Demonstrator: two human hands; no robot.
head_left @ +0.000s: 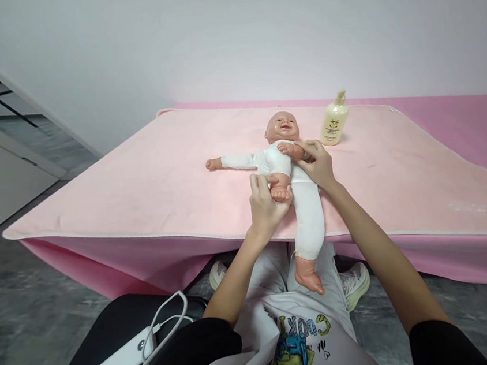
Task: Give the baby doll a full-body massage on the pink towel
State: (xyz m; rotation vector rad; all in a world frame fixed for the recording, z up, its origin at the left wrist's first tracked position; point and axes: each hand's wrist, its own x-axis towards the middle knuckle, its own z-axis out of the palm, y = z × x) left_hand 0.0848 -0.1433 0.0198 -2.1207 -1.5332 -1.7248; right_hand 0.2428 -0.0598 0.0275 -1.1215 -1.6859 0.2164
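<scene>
A baby doll (308, 210) with a white cloth body and plastic head, hands and feet lies on its back on the pink table cover. My left hand (267, 203) is closed around one foot of the doll, whose leg is bent up over its belly. With my right hand (317, 163) I grip the doll's hand and forearm, brought across its chest. The doll's other arm stretches out to the left, and its other leg hangs over the table's front edge. A pale yellow pump bottle (333, 121) stands just beyond my right hand.
The light pink cover (139, 187) lies over a darker pink cloth (477, 129) that drapes down the front. Behind the table rises a white wall (254, 36). A white power bank (118, 364) with a cable rests on a black surface at lower left.
</scene>
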